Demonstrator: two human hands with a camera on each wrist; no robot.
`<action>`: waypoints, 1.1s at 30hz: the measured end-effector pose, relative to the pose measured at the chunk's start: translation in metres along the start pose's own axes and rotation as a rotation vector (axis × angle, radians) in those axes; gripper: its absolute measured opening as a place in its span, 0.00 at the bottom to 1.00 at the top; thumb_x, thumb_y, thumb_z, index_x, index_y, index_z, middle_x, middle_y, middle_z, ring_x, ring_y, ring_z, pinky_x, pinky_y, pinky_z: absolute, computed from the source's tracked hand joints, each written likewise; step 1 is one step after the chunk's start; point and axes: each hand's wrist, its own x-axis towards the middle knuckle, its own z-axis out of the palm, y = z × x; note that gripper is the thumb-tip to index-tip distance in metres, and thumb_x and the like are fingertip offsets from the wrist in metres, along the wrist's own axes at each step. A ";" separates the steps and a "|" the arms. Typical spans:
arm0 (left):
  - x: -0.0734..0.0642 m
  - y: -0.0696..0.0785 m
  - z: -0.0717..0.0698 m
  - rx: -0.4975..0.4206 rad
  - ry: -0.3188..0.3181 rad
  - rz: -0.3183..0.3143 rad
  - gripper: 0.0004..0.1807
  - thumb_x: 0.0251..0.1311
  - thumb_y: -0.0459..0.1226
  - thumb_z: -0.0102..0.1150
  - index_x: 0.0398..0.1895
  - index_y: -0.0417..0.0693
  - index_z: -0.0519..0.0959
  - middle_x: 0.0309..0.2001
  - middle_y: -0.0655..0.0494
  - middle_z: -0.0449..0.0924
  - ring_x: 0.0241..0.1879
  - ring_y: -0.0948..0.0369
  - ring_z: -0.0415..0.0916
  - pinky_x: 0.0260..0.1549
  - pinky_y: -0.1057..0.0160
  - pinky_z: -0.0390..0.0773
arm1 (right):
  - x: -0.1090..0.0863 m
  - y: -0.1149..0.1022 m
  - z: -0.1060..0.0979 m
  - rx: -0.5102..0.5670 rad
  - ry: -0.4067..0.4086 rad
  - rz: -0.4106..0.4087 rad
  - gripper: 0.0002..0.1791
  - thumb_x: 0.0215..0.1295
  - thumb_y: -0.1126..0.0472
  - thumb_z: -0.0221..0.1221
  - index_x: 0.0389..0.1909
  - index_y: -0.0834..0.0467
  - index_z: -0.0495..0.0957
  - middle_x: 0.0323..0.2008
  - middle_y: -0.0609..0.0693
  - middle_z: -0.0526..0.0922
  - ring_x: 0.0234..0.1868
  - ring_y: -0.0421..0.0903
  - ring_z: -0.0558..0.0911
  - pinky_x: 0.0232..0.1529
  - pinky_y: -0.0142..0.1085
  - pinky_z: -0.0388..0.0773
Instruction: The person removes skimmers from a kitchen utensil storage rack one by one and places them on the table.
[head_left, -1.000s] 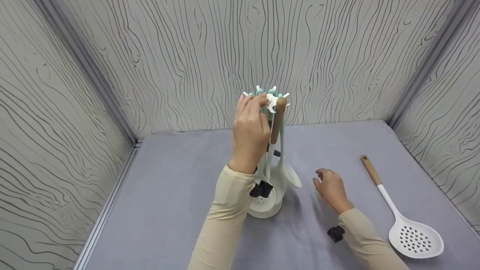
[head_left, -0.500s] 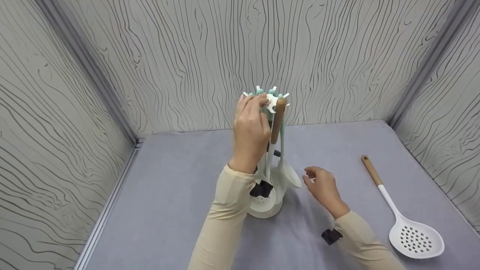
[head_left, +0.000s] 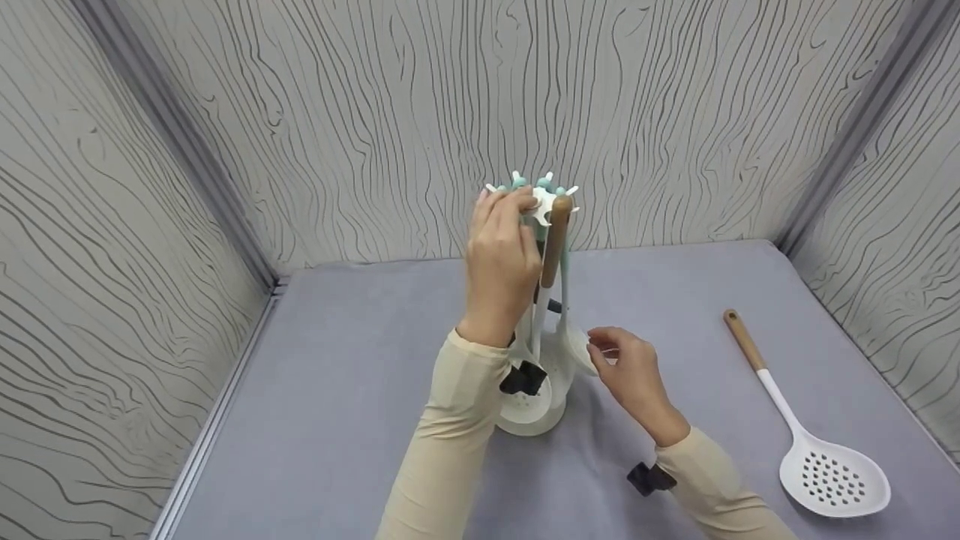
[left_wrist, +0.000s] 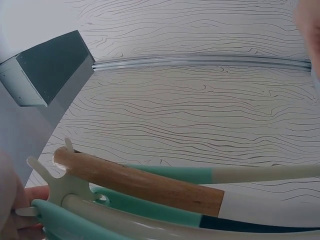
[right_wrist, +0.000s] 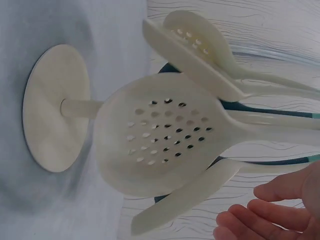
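Observation:
A white utensil stand [head_left: 531, 429] holds several hanging kitchen tools with pale green or wooden handle ends. My left hand [head_left: 501, 262] grips the stand's hooked top; in the left wrist view its fingertips [left_wrist: 37, 192] curl behind a hook. A wooden handle [left_wrist: 145, 181] hangs from the hooks beside it. In the right wrist view, a white skimmer [right_wrist: 165, 130] full of holes faces the camera. My right hand [head_left: 634, 375], fingers loosely bent and holding nothing, is right at a white utensil head [head_left: 576, 349] on the stand's right side, overlapping it in the head view.
Another white skimmer [head_left: 834, 478] with a wooden handle lies on the grey cloth-covered table [head_left: 337, 420] at the right. Wood-grain patterned panels [head_left: 375, 127] enclose the back and sides. A dark box-shaped object [left_wrist: 55, 65] shows in the left wrist view.
My right hand has moved left from over the tabletop to the hanging utensil head. My left hand and the stand have stayed in place.

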 end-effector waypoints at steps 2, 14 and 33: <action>0.000 0.000 0.000 -0.005 0.006 0.001 0.13 0.58 0.27 0.46 0.42 0.41 0.77 0.51 0.50 0.84 0.58 0.54 0.76 0.73 0.57 0.63 | 0.000 -0.004 0.000 0.022 0.008 0.001 0.08 0.57 0.75 0.60 0.38 0.69 0.82 0.35 0.62 0.87 0.35 0.56 0.86 0.39 0.46 0.85; 0.000 0.000 0.001 -0.016 0.026 -0.005 0.13 0.58 0.27 0.45 0.42 0.41 0.77 0.51 0.49 0.84 0.57 0.53 0.76 0.72 0.55 0.65 | 0.000 -0.021 0.010 0.101 -0.004 -0.010 0.08 0.57 0.74 0.60 0.38 0.69 0.82 0.36 0.61 0.87 0.37 0.55 0.87 0.40 0.43 0.86; 0.000 0.001 0.000 -0.016 0.019 -0.003 0.13 0.57 0.28 0.45 0.42 0.41 0.77 0.51 0.49 0.84 0.58 0.53 0.76 0.73 0.56 0.64 | 0.005 -0.035 0.030 0.147 0.020 -0.100 0.19 0.54 0.78 0.59 0.49 0.74 0.76 0.45 0.69 0.83 0.46 0.63 0.84 0.47 0.48 0.84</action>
